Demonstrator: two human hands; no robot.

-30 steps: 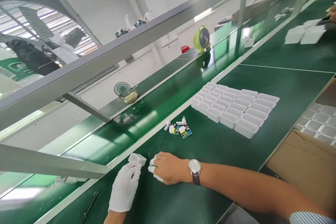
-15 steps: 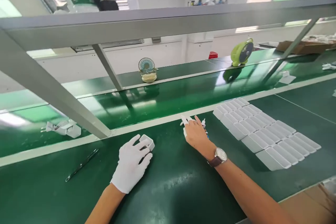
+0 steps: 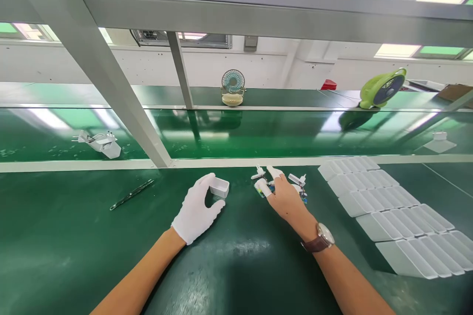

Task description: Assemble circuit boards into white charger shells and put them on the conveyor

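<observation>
My left hand [image 3: 199, 206], in a white glove, rests on the green bench with thumb and fingers apart. Beside its fingertips lies a small white plastic housing [image 3: 220, 187], which the fingers seem to touch at its left end. My right hand [image 3: 286, 199], with white covers on the fingertips and a watch [image 3: 324, 235] at the wrist, reaches over a small group of circuit boards with white plug parts [image 3: 296, 180]. Its thumb and forefinger are spread over them, and the hand hides part of the group. Tweezers [image 3: 132, 194] lie left of my left hand.
Rows of white plastic housings [image 3: 402, 221] stand at the right. White plug adapters [image 3: 101, 144] lie on the glossy green strip [image 3: 258, 133] behind a pale rail. A metal frame post [image 3: 111, 74] slants at the left. A small fan [image 3: 232, 87] and a green fan [image 3: 382, 89] stand farther back.
The head view has turned and shifted. My left fingers have moved off the top of the housing and opened beside it. My right hand stays at the circuit boards, its thumb and forefinger now visibly apart.
</observation>
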